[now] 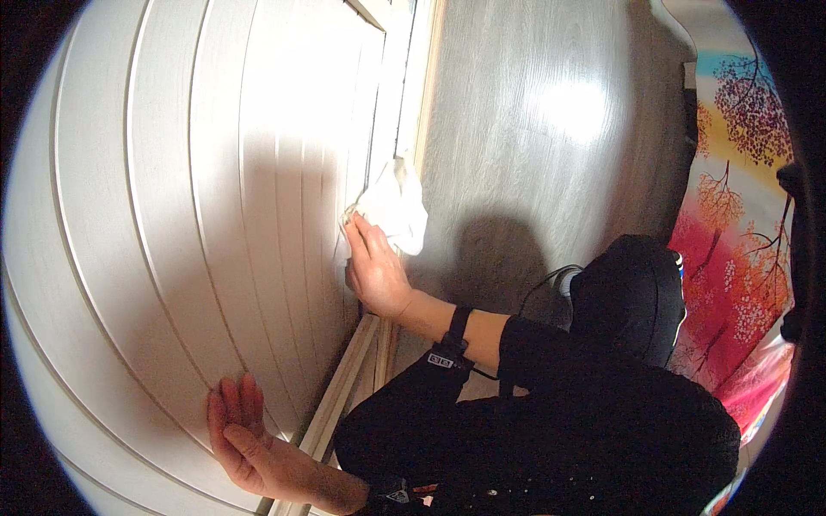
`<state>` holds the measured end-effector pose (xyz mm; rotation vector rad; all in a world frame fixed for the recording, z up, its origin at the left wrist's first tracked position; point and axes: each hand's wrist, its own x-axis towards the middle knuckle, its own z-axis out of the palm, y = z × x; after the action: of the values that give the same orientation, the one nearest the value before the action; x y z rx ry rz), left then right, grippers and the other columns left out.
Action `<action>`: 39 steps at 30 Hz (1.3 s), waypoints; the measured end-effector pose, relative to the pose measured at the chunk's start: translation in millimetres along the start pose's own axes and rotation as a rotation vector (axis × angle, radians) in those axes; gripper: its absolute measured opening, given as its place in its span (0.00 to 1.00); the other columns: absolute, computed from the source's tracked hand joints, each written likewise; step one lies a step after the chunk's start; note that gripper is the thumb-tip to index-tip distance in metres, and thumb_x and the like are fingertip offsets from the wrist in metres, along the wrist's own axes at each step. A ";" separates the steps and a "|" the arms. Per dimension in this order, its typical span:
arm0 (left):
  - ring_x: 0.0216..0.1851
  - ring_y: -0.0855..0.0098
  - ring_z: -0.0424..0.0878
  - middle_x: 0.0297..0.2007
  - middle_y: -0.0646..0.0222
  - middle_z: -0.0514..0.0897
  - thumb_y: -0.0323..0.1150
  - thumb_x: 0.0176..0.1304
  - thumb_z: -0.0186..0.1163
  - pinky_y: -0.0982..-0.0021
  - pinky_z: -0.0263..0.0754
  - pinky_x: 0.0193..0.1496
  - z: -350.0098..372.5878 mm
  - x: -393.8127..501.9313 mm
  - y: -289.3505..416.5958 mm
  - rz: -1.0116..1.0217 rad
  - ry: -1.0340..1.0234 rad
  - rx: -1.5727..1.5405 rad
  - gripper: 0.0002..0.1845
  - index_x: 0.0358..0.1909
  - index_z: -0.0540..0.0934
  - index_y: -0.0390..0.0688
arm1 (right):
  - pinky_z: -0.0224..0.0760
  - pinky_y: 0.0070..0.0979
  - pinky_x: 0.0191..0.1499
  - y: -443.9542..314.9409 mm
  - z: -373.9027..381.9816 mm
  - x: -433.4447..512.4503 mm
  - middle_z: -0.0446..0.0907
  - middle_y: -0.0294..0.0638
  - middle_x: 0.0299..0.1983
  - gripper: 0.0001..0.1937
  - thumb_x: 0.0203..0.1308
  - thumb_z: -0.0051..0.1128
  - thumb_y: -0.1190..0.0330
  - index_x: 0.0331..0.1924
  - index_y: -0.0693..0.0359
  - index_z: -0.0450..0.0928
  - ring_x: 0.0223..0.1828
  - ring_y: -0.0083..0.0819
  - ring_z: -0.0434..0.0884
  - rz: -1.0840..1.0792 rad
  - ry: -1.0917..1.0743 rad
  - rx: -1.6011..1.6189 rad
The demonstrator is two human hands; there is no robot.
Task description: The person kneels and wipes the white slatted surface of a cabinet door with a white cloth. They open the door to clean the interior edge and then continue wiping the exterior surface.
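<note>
A white cloth is bunched beneath the fingers of my right hand. The hand presses it along the lower edge of a white grooved panel, where the panel meets a pale wooden strip. Part of the cloth hangs over towards the floor side. Lower left, my left hand is held up close to the panel with its fingers slightly bent and the thumb apart. Nothing is in it; whether it touches the panel I cannot tell.
Grey wood-look flooring lies to the right. My bent knee in black trousers is over it, beside a thin black cable. Fabric printed with trees hangs at the far right. A pale wooden rail runs below my right hand.
</note>
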<state>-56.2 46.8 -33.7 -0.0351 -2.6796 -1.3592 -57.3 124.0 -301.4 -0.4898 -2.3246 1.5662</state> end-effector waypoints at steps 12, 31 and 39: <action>0.58 0.52 0.81 0.59 0.46 0.79 0.37 0.81 0.41 0.58 0.78 0.60 8.0 0.7 2.5 0.013 0.037 0.052 0.23 0.66 0.70 0.31 | 0.61 0.47 0.69 64.9 -79.5 256.7 0.70 0.68 0.61 0.27 0.59 0.44 0.79 0.65 0.78 0.62 0.64 0.61 0.71 0.129 0.196 -0.032; 0.56 0.55 0.82 0.57 0.48 0.80 0.36 0.81 0.42 0.60 0.79 0.59 9.9 5.4 5.1 -0.004 -0.016 0.035 0.21 0.64 0.72 0.32 | 0.70 0.44 0.64 68.7 -102.3 259.8 0.72 0.63 0.60 0.25 0.65 0.49 0.69 0.64 0.71 0.68 0.60 0.56 0.75 0.335 0.062 -0.208; 0.56 0.54 0.82 0.57 0.47 0.81 0.37 0.81 0.42 0.60 0.80 0.57 8.3 0.8 9.4 -0.004 -0.014 0.022 0.22 0.64 0.72 0.31 | 0.68 0.45 0.63 32.3 -42.2 133.4 0.71 0.66 0.55 0.29 0.57 0.50 0.79 0.64 0.81 0.63 0.58 0.58 0.73 0.302 0.056 -0.057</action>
<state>-57.1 59.0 -30.9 -0.0368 -2.7075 -1.3362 -155.6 228.5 -309.0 -0.9234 -2.3424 1.5900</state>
